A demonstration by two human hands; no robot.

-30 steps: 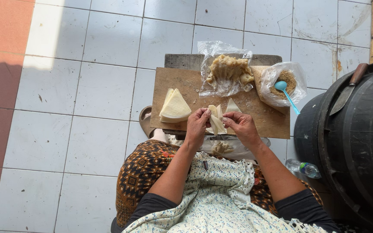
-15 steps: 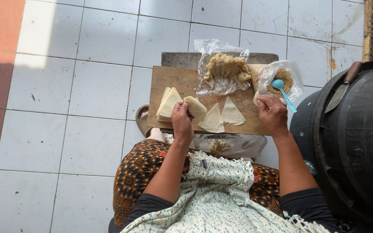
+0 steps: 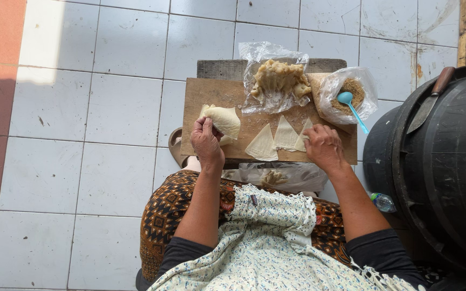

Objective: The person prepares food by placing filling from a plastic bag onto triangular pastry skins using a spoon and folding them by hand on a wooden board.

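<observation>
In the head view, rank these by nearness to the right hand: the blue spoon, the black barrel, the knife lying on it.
From the right hand:
1. Blue spoon, just above, in the bag of brown filling.
2. Black barrel, to the right.
3. Knife, upper right, on the barrel's top.

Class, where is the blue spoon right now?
In the head view, the blue spoon stands in the bag of brown filling at the wooden board's right end.

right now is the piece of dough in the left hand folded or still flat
Folded. The dough piece held by the left hand bulges as a plump pocket with a curved edge, unlike the flat triangles lying on the wooden board.
</observation>
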